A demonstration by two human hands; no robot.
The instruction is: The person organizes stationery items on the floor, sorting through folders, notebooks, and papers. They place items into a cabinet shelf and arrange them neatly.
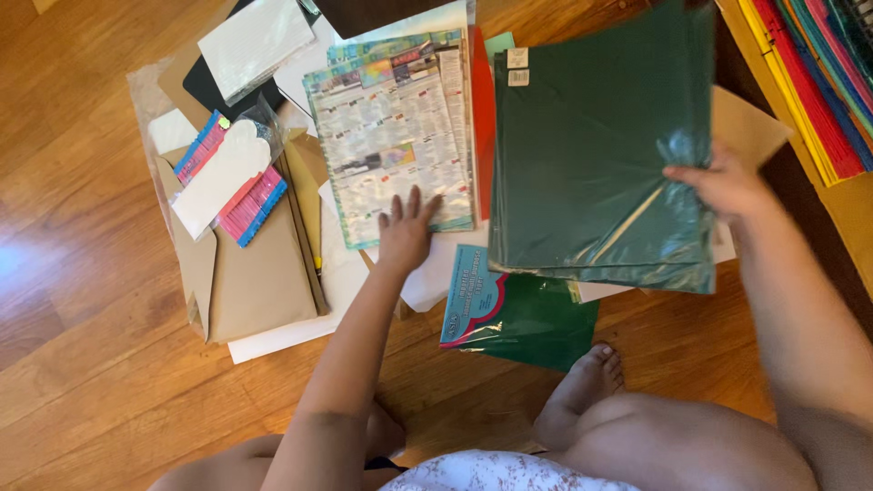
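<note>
Here, hands (406,234) spread apart, palms down

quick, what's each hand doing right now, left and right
Left hand: open, flat on the printed sheet.
Right hand: closed on the stack of green sheets, held up off the floor.

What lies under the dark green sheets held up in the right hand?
Under the dark green sheets, held by the right hand, show a green pack with a blue label, a red sheet's edge and white paper. Anything further beneath is covered.
</note>
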